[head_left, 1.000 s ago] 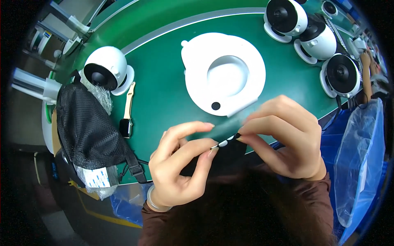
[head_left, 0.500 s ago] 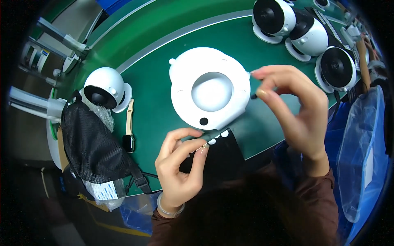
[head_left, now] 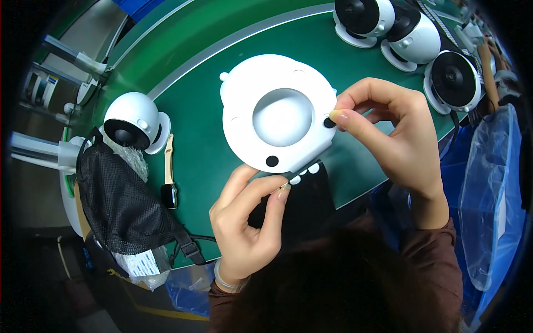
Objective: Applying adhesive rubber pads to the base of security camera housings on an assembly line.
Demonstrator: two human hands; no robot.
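Note:
A white round device base [head_left: 239, 133] with a wide central opening lies on the green table. One black round pad [head_left: 272, 161] sits in its near part. My right hand [head_left: 397, 130] pinches another black round pad [head_left: 329, 121] between thumb and fingers, against the base's right side. Just below the base, my left hand [head_left: 247, 222] has thumb and forefinger closed on the edge of a black sheet [head_left: 311, 194]. White half-round patches show along that sheet's far edge. Its lower part fades into dark shadow.
Several white ball-shaped cameras [head_left: 452, 83] with black fronts stand at the far right. Another camera [head_left: 133, 119] stands at left, beside a watch [head_left: 169, 191] and a black mesh bag [head_left: 119, 197]. Clear plastic [head_left: 483, 205] lines a blue bin at right.
My right hand has moved left and brought the black pad onto the base's right side. My left hand has stayed pinched on the sheet, while the whole view has shifted slightly.

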